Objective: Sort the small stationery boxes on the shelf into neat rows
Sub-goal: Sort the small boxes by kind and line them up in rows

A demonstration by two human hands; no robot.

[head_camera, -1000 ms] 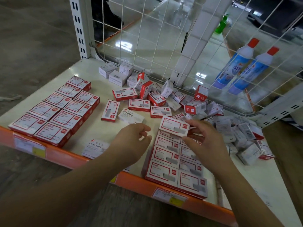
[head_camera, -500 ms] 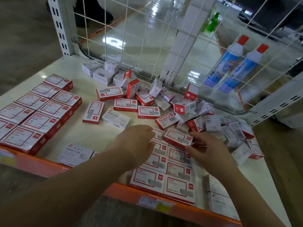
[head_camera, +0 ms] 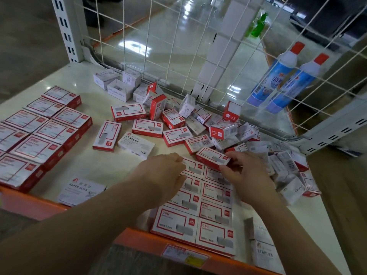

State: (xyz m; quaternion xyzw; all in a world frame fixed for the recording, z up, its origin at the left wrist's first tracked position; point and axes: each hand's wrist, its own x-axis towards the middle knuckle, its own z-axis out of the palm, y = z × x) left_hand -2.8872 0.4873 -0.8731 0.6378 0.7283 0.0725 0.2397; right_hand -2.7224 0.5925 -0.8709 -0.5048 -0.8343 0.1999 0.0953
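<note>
The right hand is pinching 1 small red-and-white cardboard staple box, long axis running left-right, at the far end of the 2-column block, while the left hand is resting loosely curled beside it.

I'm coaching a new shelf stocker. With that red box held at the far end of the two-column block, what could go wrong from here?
1. The red box in the right hand sits tilted over the block of rows; set down askew, it may break the line.
2. The left hand rests on the block and could nudge boxes sideways.
3. The loose pile crowds the right hand and could spill into the rows.
</note>
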